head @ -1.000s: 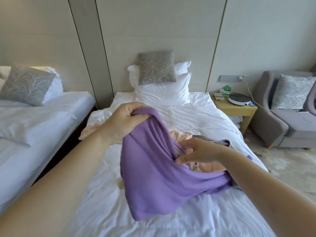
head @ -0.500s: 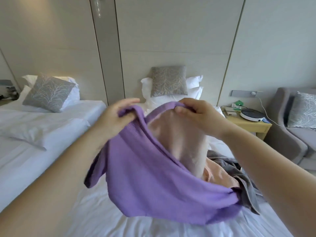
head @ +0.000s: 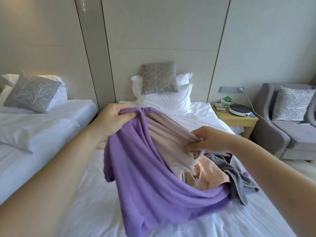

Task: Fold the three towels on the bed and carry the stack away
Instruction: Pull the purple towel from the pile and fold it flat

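Head view: a person stands at the foot of a white bed (head: 89, 199) with both bare forearms reaching forward over the sheet. The left hand (head: 114, 117) is raised, its fingers and thumb curled tightly round a bunched upper edge of the purple towel (head: 153, 182). The right hand (head: 209, 139) sits lower and to the right, thumb and fingertips pinching a gathered fold of the same towel, where its inner face looks pale pink-beige. Between the two hands the purple towel is held up off the bed and sags in a loose sling; its lower end drapes down to the sheet nearest the camera and one corner hangs free at the left. Behind and partly inside this sling lies a peach towel (head: 213, 175), crumpled on the sheet, and just beside it to the right a grey towel (head: 239, 180), also crumpled, touching both the peach towel and the purple towel's right end. None of the three towels is folded. At the head of the bed white pillows (head: 167, 100) are stacked against the wall panel, with a grey patterned cushion (head: 159, 77) propped upright on them. A second bed (head: 42, 137) with its own pillows and cushion stands to the left. To the right are a wooden nightstand (head: 236, 120) carrying a round white device (head: 239, 109) and small items too small to identify, and a grey armchair (head: 280, 139) with a patterned cushion.
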Tool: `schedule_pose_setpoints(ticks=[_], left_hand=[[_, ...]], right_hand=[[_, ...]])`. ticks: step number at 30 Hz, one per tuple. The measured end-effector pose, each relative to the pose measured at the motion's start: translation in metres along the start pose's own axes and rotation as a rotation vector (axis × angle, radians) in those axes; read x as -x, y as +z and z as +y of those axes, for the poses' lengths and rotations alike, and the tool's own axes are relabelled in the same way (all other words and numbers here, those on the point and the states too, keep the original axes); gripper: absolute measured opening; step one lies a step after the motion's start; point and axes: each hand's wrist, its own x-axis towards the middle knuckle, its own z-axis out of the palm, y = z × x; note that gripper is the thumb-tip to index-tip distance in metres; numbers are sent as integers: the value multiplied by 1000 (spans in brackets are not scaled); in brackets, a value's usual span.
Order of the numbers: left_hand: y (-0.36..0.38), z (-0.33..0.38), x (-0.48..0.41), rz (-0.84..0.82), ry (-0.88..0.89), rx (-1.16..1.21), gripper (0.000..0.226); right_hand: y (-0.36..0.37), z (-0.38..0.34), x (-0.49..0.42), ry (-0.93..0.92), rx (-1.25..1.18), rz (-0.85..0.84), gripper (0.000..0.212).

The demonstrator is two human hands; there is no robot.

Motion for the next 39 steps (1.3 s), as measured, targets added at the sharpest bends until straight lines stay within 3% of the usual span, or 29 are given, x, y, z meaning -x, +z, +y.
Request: schedule_pose_setpoints(ticks=[2,5,9,12,16,22,26,29,33,39], left_hand=[[-11,0,-1,102,22,9,33],[-30,-6,-1,294,-37,32,25],[-47,-20,4,461,-96,-31,17],[-41,-22,6,401,-118,-36,22],[-31,-17,7,277,-89,-82,31],[-10,-3,4,195,-77,203,34],[9,10,-1,163,-125,353,25],[21,23,-5,105,-142,379,22],[28,33,-4,38,-170,414,24],[26,36,0,-53,-168,412,27]], right_hand=[[-11,2,2,-3,30,39,37],[-26,1,7,-35,-150,69,48],[-31,16,6,-27,-235,194,31],[-20,21,2,9,-192,337,31],[-10,23,-8,71,-346,603,18],[-5,23,-10,69,-495,433,27],[24,20,-16,141,-288,491,23],[50,7,-18,178,-359,505,28],[71,-4,-18,19,-544,294,6],[65,-31,-27,-201,-767,330,25]])
